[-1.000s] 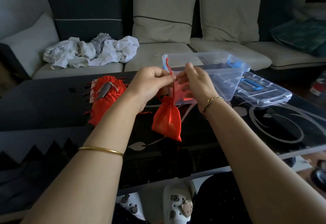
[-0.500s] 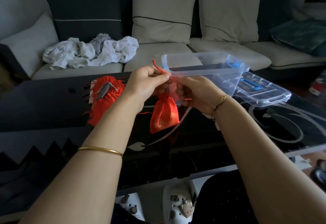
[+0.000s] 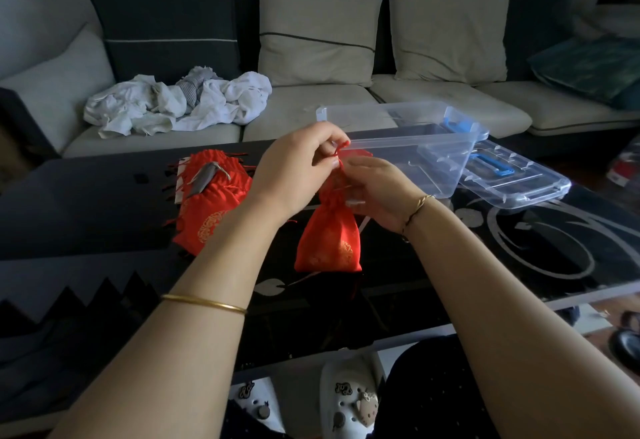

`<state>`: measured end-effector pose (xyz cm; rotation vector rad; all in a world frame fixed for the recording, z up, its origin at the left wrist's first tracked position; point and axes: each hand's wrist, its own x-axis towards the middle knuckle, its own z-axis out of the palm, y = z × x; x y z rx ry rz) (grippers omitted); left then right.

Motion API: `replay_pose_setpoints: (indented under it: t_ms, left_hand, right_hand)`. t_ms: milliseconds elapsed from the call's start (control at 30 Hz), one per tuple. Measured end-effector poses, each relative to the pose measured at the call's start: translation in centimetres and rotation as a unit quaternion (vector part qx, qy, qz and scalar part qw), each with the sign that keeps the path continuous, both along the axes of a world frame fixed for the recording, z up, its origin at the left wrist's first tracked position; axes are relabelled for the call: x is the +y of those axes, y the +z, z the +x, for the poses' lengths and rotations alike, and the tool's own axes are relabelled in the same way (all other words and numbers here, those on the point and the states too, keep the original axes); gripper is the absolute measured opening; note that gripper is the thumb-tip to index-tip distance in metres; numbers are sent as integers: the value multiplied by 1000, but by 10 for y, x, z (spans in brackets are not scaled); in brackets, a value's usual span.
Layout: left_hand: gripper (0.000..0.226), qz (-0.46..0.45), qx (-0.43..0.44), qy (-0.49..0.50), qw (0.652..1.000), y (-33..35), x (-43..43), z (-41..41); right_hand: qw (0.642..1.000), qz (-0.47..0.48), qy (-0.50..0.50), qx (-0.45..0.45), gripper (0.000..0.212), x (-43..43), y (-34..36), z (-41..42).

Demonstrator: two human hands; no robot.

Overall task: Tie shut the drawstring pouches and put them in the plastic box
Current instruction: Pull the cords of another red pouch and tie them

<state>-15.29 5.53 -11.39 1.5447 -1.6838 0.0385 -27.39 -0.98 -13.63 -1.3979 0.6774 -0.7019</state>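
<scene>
A small red drawstring pouch (image 3: pixel 330 236) with gold print hangs over the black table, its neck cinched. My left hand (image 3: pixel 298 168) pinches the red cord above the pouch. My right hand (image 3: pixel 377 189) grips the gathered neck from the right, fingers curled round it. A pile of more red pouches (image 3: pixel 207 206) lies on the table to the left, with a grey strip across the top. The clear plastic box (image 3: pixel 415 151) stands open just behind my hands, with red showing through its near wall.
The box's clear lid (image 3: pixel 512 182) with a blue handle lies to the right of the box. The black glass table (image 3: pixel 519 248) reaches to my knees. A sofa with cushions and a heap of white cloth (image 3: pixel 180 103) stands behind it.
My left hand kept hold of the cord's top end. My right hand dropped from the cord to the pouch's neck, and the pouch swung from hanging tilted to upright.
</scene>
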Motion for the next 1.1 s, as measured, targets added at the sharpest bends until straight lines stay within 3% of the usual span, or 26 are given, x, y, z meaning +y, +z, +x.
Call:
replay_pose_setpoints:
  t_ms: [133, 300, 500, 667, 800, 933, 1034, 1100]
  left_hand:
    - [27, -76, -28, 13, 997, -2, 0, -1]
    - [32, -77, 16, 10, 997, -3, -4, 2]
    - [15, 5, 193, 4, 981, -9, -8, 10]
    - [14, 89, 377, 10, 922, -7, -4, 9]
    - [27, 111, 414, 96, 898, -7, -7, 10]
    - [30, 133, 416, 156, 886, -11, -12, 14]
    - [24, 97, 515, 175, 834, -7, -9, 18]
    - [24, 58, 551, 144, 820, -6, -6, 15]
  right_hand:
    - [997, 42, 49, -31, 21, -1, -1, -1]
    - [994, 50, 95, -35, 21, -4, -1, -4]
    - [999, 16, 13, -40, 24, -9, -3, -4]
    - [996, -28, -88, -22, 27, -8, -1, -5]
    - [985, 85, -92, -116, 29, -9, -1, -4]
    - [938, 235, -21, -256, 38, -15, -6, -2]
    - [940, 266, -63, -204, 36, -23, -13, -10]
    - [943, 283, -99, -147, 37, -27, -22, -13]
